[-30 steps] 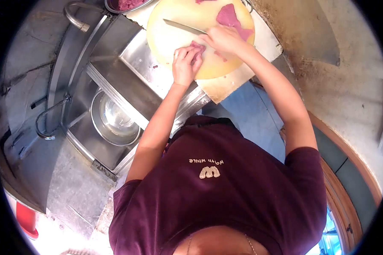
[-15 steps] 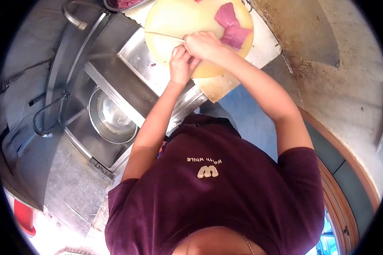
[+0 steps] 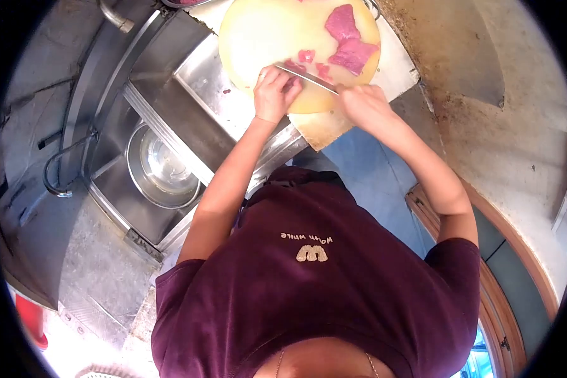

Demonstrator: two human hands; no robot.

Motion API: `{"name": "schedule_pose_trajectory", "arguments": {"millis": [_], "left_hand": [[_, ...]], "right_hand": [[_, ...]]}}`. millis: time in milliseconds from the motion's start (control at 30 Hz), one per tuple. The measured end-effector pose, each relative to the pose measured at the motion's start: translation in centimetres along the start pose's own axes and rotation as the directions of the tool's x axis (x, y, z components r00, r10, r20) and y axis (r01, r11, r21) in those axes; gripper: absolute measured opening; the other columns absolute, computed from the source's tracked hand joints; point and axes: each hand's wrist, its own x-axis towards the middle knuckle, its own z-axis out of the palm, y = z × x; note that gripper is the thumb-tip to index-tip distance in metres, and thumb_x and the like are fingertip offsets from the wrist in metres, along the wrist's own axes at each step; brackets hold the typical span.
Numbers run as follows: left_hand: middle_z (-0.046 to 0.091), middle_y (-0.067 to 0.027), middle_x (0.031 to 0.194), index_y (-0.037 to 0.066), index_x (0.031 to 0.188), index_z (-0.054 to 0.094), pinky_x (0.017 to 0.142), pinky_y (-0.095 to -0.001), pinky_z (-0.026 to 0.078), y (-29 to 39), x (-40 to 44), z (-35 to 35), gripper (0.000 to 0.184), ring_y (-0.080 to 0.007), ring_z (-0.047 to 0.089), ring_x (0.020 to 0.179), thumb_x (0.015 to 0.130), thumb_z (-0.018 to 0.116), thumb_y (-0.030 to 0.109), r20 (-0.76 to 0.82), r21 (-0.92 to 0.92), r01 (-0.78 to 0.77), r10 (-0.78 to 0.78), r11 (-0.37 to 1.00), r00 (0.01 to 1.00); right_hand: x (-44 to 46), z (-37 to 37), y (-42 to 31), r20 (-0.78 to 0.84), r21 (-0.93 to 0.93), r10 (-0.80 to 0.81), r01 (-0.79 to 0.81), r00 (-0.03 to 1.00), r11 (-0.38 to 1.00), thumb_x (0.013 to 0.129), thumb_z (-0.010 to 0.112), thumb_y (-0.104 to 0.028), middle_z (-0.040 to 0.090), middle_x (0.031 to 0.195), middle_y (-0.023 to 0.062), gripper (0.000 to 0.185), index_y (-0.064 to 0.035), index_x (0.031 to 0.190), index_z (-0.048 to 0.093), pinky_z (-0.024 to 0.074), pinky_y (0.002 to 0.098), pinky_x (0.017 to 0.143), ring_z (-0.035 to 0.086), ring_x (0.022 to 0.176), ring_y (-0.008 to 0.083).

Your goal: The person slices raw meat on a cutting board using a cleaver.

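A thin-bladed knife (image 3: 312, 79) is in my right hand (image 3: 365, 106), whose fingers are wrapped round its handle. The blade points left across the round yellow cutting board (image 3: 249, 41), its tip close to my left hand (image 3: 273, 93). My left hand's fingers are curled at the board's near edge, against a small piece of raw meat (image 3: 294, 65) partly hidden by blade and fingers. Two more small meat pieces, one (image 3: 306, 56) behind the blade and another (image 3: 323, 70) beside it, lie nearby. Larger red meat slabs (image 3: 354, 55) rest on the board's right side.
Left of the board is a stainless steel sink (image 3: 164, 94) with a metal divider. A round metal basin (image 3: 164, 167) sits in the nearer sink. Taps (image 3: 116, 17) curve over from the left. A stained wall (image 3: 447, 50) rises at the right.
My right hand has moved right and toward me, away from my left hand, with the knife. Its blade now slants across the front of the board, and small meat pieces show beside it.
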Motion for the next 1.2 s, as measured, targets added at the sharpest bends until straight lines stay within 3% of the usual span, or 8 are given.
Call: {"name": "schedule_pose_trajectory", "arguments": {"millis": [167,267,400,567,800,900,1000,1200], "left_hand": [[0.061,-0.0045,0.082,0.009,0.081,0.067,0.072,-0.0340,0.050,-0.3,0.5,0.1,0.018,-0.0255,0.058,0.083,0.064,0.072,0.006,0.020,-0.010,-0.005,0.006,1.000,1.000],[0.061,-0.0034,0.086,0.010,0.084,0.067,0.074,-0.0335,0.050,0.5,0.3,-0.4,0.020,-0.0242,0.058,0.085,0.065,0.072,0.005,-0.005,-0.028,-0.046,0.046,0.999,0.999],[0.061,-0.0031,0.091,0.010,0.086,0.067,0.073,-0.0338,0.049,0.6,-0.3,-0.4,0.021,-0.0241,0.057,0.085,0.067,0.071,0.004,-0.026,-0.036,0.007,-0.008,0.999,1.000],[0.060,-0.0047,0.085,0.008,0.081,0.066,0.073,-0.0346,0.048,0.4,-0.1,-0.6,0.017,-0.0257,0.056,0.082,0.065,0.073,0.006,-0.003,-0.019,-0.024,0.024,1.000,1.000],[0.059,-0.0061,0.081,0.007,0.079,0.065,0.073,-0.0345,0.048,0.1,-0.3,-0.9,0.017,-0.0265,0.056,0.083,0.064,0.073,0.006,0.104,-0.045,0.011,-0.006,0.999,0.995],[0.060,-0.0033,0.086,0.009,0.083,0.066,0.076,-0.0341,0.049,0.5,-0.4,-1.1,0.019,-0.0247,0.057,0.086,0.066,0.072,0.005,0.057,-0.039,-0.035,0.038,0.999,0.998],[0.061,-0.0010,0.090,0.012,0.088,0.067,0.079,-0.0331,0.048,0.5,-0.2,-1.0,0.023,-0.0233,0.057,0.089,0.067,0.071,0.005,0.031,-0.039,-0.061,0.062,0.997,0.998],[0.059,-0.0029,0.088,0.010,0.088,0.066,0.077,-0.0335,0.047,1.4,-0.1,-1.4,0.020,-0.0241,0.055,0.088,0.069,0.070,0.005,-0.007,-0.054,-0.009,0.008,0.999,1.000]], "right_hand": [[9.0,1.5,-2.3,0.065,0.010,-0.056,0.055,0.996,0.998,0.083,0.047,-0.021,0.065,0.084,0.0220,0.028,-0.0012,0.085,0.067,0.0498,0.0407,0.075,0.065,0.081,0.0311],[10.2,-1.1,-0.7,0.209,0.262,-0.008,-0.048,0.978,0.964,0.090,0.045,-0.028,0.064,0.076,0.0208,0.034,-0.0008,0.084,0.064,0.0503,0.0446,0.066,0.064,0.071,0.0353],[4.8,-1.0,0.6,-0.032,0.074,0.002,0.000,0.999,0.997,0.090,0.047,-0.033,0.065,0.080,0.0198,0.036,-0.0026,0.089,0.066,0.0494,0.0444,0.073,0.064,0.079,0.0349],[-1.2,-3.3,-0.2,0.242,-0.083,0.126,-0.109,0.962,0.991,0.090,0.046,-0.025,0.065,0.084,0.0195,0.031,-0.0009,0.094,0.064,0.0507,0.0455,0.069,0.065,0.080,0.0334],[8.3,2.5,-2.4,-0.069,-0.076,-0.168,0.162,0.983,0.984,0.088,0.046,-0.025,0.065,0.085,0.0203,0.030,-0.0039,0.095,0.067,0.0502,0.0450,0.073,0.064,0.080,0.0364],[9.0,1.1,-1.8,0.078,0.080,-0.038,0.031,0.996,0.996,0.090,0.045,-0.030,0.065,0.082,0.0207,0.036,-0.0021,0.091,0.066,0.0495,0.0448,0.074,0.063,0.080,0.0366],[7.0,-0.2,0.0,-0.048,0.194,0.050,-0.039,0.998,0.980,0.091,0.046,-0.037,0.064,0.078,0.0211,0.041,-0.0016,0.088,0.066,0.0495,0.0445,0.072,0.063,0.078,0.0361],[2.7,-1.7,0.4,-0.061,0.094,0.107,-0.101,0.992,0.990,0.089,0.049,-0.034,0.064,0.073,0.0194,0.035,-0.0041,0.088,0.066,0.0506,0.0456,0.066,0.065,0.071,0.0342]]}}
